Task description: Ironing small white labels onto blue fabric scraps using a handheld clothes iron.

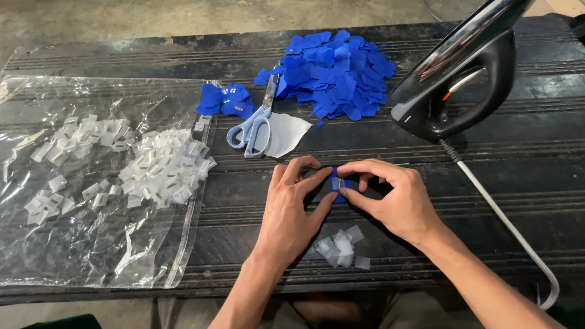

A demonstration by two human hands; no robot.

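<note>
A small blue fabric piece (337, 184) is pinched between the left hand (294, 207) and the right hand (393, 198), fingertips pressed together on its opposite edges, with a little white label seemingly held against its face. It sits just in front of the scissors (255, 122), low over the dark ridged table (487, 146).

The piece is judged very light, thin and limp; it would fold or slip under loose handling, so it is best taken by its edges with fingertips, as it is now. It is not fragile.

1 pair of scissors with pale blue handles lies on 1 white fabric scrap (286, 134). Behind the scissors, 1 large heap of blue pieces (338, 73) is seen, too many to count, and to their left 1 smaller blue stack (225, 100). Farther left of the scissors, white labels (164, 167) are scattered on 1 clear plastic bag (91, 244), far past counting. Nearer the person than the scissors, 1 small cluster of white labels (341, 247), perhaps 6, lies below the hands. To the right of the scissors, 1 black iron (463, 73) stands with 1 cord (512, 225).
</note>
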